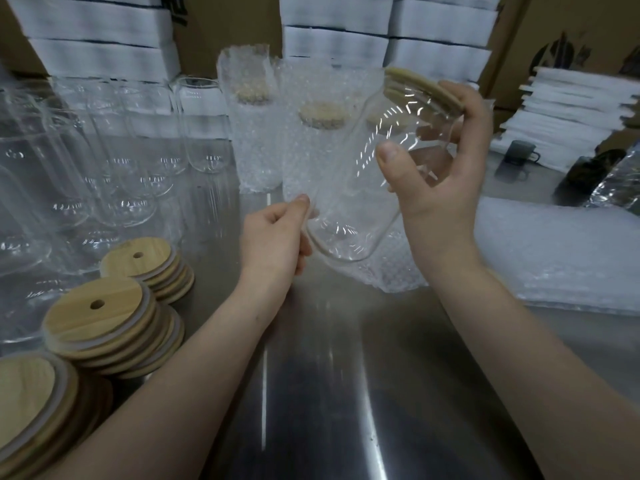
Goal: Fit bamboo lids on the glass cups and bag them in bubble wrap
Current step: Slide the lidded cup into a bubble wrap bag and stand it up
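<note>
Bamboo lids [104, 313] sit nearest, in three stacks at the lower left of the steel surface [346, 393], so plenty are not yet fitted. Just beyond them the left hand [273, 237] has its fingers curled and its thumb pressed to the forefinger, apparently pinching the edge of a bubble-wrap bag [391, 275] that lies crumpled on the surface under the work. The right hand [440, 174] is wrapped round a glass cup [363, 188], thumb on the near wall and fingers on the far side. The cup is held in the air, tilted, with its base down beside the left hand and its fitted lid [426, 88] up and away. This cup looks capped but not yet in the bag, so bagging seems to be the step in hand.

To the right lies a flat pile of bubble wrap [561, 258]. Further back on the left stand many bare cups [121, 174] without lids. At the centre, two bagged cups [254, 140] stand upright, lidded and wrapped. Only a small part of the job appears finished. Behind everything rise white foam stacks [97, 36] and cardboard boxes [554, 22].
</note>
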`<state>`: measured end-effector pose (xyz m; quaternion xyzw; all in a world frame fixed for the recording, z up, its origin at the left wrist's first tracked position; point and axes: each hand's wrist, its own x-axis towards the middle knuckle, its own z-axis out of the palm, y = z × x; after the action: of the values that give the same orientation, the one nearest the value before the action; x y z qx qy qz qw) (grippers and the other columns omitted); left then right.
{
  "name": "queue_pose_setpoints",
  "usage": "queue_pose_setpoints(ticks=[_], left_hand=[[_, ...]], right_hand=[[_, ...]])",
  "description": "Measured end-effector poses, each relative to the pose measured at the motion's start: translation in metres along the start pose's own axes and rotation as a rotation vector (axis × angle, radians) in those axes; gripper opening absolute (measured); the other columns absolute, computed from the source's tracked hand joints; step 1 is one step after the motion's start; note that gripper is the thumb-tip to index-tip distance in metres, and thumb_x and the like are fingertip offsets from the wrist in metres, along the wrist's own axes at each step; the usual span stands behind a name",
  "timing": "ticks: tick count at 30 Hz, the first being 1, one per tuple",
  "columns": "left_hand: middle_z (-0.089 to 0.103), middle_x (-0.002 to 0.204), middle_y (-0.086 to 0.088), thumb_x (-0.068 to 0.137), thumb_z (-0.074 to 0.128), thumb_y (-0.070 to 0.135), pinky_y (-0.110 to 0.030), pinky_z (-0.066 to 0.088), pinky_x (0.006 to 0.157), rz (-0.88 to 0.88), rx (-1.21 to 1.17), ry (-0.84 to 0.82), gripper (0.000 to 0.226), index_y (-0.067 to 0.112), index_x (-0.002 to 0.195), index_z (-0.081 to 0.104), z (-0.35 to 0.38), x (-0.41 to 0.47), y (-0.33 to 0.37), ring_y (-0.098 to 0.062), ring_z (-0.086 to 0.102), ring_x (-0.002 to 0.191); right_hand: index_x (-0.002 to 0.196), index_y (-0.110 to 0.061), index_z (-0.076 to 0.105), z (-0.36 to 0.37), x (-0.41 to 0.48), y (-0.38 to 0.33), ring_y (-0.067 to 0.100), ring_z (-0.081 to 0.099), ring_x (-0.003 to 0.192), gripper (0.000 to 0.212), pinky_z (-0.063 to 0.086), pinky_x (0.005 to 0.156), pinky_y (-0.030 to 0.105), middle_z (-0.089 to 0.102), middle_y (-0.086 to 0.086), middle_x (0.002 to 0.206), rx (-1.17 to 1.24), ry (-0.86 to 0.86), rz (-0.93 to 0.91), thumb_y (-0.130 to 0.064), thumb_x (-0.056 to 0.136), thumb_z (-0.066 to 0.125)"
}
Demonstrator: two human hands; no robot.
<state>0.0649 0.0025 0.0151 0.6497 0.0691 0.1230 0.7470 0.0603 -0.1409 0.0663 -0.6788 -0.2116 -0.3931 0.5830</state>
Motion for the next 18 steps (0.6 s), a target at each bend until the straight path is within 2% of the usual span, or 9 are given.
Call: queue_pose_setpoints(ticks=[3,6,11,14,18], left_hand=[[0.054,0.050,-0.002,0.095,0.061,0.023,-0.020,0.035,0.040,0.010,-0.028,-0.007,0.018,0.010,0.089,0.072,0.0002,0.0002,0.0009,-0.014,0.044,0.035],[0.061,0.055,0.000,0.093,0.065,0.016,-0.021,0.043,0.042,0.022,-0.070,-0.012,0.005,0.020,0.094,0.067,-0.0011,0.0005,0.0026,-0.013,0.051,0.037],[0.063,0.070,-0.006,0.087,0.067,0.000,-0.024,0.053,0.047,0.045,-0.103,-0.036,0.030,0.022,0.104,0.057,-0.0026,-0.0011,0.0042,-0.015,0.065,0.049],[0.065,0.072,-0.007,0.084,0.067,-0.007,-0.028,0.060,0.060,0.047,-0.145,-0.081,0.039,0.019,0.107,0.051,-0.0019,-0.0044,0.0057,-0.015,0.069,0.058],[0.059,0.093,-0.012,0.078,0.070,-0.013,-0.029,0.061,0.071,0.064,-0.156,-0.117,0.054,0.020,0.114,0.047,0.0027,-0.0081,0.0064,-0.017,0.067,0.074]], right_hand=[[0.130,-0.020,0.040,-0.0001,-0.0012,0.0036,0.026,0.052,0.117,0.060,0.051,0.091,0.048,0.046,0.012,0.133,-0.045,0.054,0.010,-0.032,0.081,0.072],[0.130,-0.022,0.041,0.0000,-0.0017,0.0064,0.024,0.052,0.116,0.060,0.052,0.090,0.044,0.046,0.010,0.133,-0.076,0.100,0.023,-0.036,0.081,0.073],[0.130,-0.021,0.043,0.0006,-0.0016,0.0088,0.024,0.051,0.116,0.061,0.052,0.089,0.045,0.045,0.010,0.131,-0.084,0.167,0.068,-0.038,0.080,0.074],[0.129,-0.018,0.043,0.0006,-0.0018,0.0093,0.025,0.050,0.115,0.061,0.052,0.087,0.045,0.045,0.011,0.132,-0.090,0.199,0.077,-0.038,0.080,0.074],[0.126,-0.027,0.042,0.0010,-0.0010,0.0101,0.027,0.051,0.115,0.059,0.054,0.080,0.047,0.044,0.006,0.132,-0.090,0.205,0.112,-0.041,0.079,0.074]])
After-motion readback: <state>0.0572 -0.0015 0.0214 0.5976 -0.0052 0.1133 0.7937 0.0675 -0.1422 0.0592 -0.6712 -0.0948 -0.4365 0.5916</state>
